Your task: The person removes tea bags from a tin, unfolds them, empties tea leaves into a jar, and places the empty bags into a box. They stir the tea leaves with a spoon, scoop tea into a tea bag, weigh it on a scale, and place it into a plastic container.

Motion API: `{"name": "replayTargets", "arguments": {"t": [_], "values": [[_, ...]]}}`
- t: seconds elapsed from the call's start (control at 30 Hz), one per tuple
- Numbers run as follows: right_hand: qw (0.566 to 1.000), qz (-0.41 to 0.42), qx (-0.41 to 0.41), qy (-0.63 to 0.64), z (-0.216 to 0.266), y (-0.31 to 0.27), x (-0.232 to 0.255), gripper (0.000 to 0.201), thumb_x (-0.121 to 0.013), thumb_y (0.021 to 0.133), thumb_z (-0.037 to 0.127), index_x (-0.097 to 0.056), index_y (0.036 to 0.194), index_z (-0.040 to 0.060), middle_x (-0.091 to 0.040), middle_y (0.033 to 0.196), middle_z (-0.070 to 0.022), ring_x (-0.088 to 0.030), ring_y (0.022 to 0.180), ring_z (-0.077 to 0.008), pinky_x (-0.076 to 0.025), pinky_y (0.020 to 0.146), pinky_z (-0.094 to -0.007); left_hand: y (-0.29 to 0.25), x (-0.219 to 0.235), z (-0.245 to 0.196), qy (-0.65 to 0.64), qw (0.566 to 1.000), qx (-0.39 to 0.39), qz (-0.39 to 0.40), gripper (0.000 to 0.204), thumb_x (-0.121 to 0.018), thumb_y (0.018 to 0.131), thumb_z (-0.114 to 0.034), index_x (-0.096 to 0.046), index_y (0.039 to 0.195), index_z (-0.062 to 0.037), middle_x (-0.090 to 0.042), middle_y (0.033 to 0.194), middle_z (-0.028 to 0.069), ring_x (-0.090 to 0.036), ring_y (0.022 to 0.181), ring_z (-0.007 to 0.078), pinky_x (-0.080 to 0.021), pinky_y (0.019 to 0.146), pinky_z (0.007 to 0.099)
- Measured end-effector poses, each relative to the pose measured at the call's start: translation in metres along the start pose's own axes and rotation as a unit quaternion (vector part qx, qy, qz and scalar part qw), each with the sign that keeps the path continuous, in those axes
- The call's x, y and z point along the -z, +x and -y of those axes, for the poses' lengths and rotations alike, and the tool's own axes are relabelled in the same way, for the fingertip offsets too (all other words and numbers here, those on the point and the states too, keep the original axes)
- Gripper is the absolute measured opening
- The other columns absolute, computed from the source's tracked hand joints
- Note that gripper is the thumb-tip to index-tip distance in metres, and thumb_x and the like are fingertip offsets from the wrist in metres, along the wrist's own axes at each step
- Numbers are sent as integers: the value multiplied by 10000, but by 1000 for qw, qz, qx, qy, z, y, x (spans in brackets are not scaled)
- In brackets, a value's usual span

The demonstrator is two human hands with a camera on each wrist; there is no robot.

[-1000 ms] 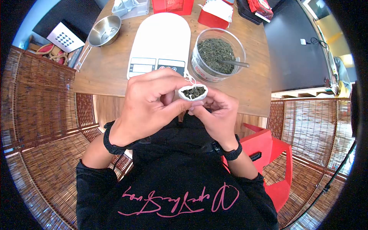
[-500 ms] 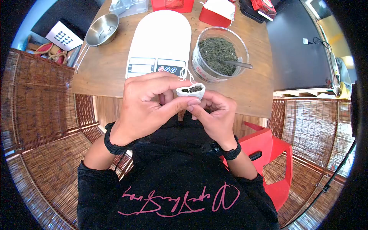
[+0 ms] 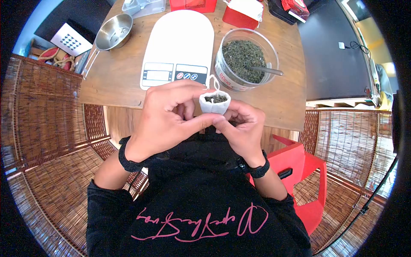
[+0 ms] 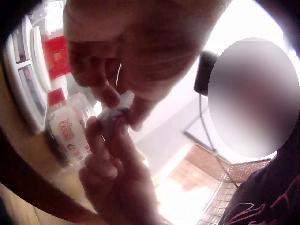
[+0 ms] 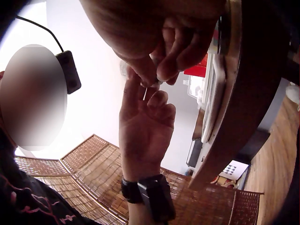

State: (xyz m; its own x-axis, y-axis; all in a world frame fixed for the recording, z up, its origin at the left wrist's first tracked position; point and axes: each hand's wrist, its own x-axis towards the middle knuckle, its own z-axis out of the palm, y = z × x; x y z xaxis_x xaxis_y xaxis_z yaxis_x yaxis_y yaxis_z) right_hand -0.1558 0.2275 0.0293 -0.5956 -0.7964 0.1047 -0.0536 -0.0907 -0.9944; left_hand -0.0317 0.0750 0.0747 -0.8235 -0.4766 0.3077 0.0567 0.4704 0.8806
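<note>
A small white drawstring tea bag (image 3: 215, 109) stands mouth up between both hands in the head view, dark tea leaves showing inside its opening. My left hand (image 3: 165, 112) pinches its left side between thumb and fingers. On the other side, my right hand (image 3: 242, 125) pinches it too, the two thumb tips meeting at the front. A white string (image 3: 215, 80) loops up from the bag's rim. Beyond the hands, a clear tub (image 3: 226, 76) holds loose tea leaves (image 3: 244, 58) and a spoon (image 3: 269, 70). In both wrist views the fingers mostly hide the bag.
On the wooden table (image 3: 111, 81) lie a white kitchen scale (image 3: 179, 40) and a metal pan (image 3: 110, 39) with a long handle. A red box (image 3: 239, 18) with white contents and a clear plastic container (image 3: 143, 7) stand farther back. A red chair (image 3: 291, 167) is at the right.
The tea bag has tipped, so more of its white side shows and its mouth looks narrower than a second ago. Both hands keep their hold, and the string's loop has shifted.
</note>
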Motion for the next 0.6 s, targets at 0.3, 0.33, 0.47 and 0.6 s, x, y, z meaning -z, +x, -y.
{"name": "replayTargets", "arguments": {"t": [0.3,0.33,0.47,0.6], "values": [[1000,-2,-15,23,-1,-1,-3,297,-820,855,35,-742,1137,-12,-593,615,50,-489,570,3,-355,509,-190,-2,-3,2,-1,1000,-24,-13,286,-862,722,-9,-776,994,2,-694,790,69,-443,495,61,-353,470,250],[999,-4,-14,31,-1,-1,-3,305,-820,851,28,-742,1144,-8,-590,612,51,-491,568,1,-359,510,-191,-2,-3,2,-2,1000,-24,-12,286,-862,722,-9,-776,994,2,-694,790,69,-443,495,61,-353,470,250],[1000,5,12,-2,-9,-2,0,313,-816,843,12,-743,1147,-2,-612,640,39,-507,577,-1,-371,515,-194,-3,-2,1,20,999,-28,-12,271,-851,719,5,-774,979,0,-686,775,62,-441,490,65,-350,467,254],[1000,4,14,12,-6,0,-2,355,-820,827,2,-732,1171,2,-636,695,22,-531,600,-9,-395,535,-193,-2,-1,-1,32,999,-33,-14,291,-873,714,-25,-782,991,-13,-676,758,58,-440,487,64,-344,464,252]]}}
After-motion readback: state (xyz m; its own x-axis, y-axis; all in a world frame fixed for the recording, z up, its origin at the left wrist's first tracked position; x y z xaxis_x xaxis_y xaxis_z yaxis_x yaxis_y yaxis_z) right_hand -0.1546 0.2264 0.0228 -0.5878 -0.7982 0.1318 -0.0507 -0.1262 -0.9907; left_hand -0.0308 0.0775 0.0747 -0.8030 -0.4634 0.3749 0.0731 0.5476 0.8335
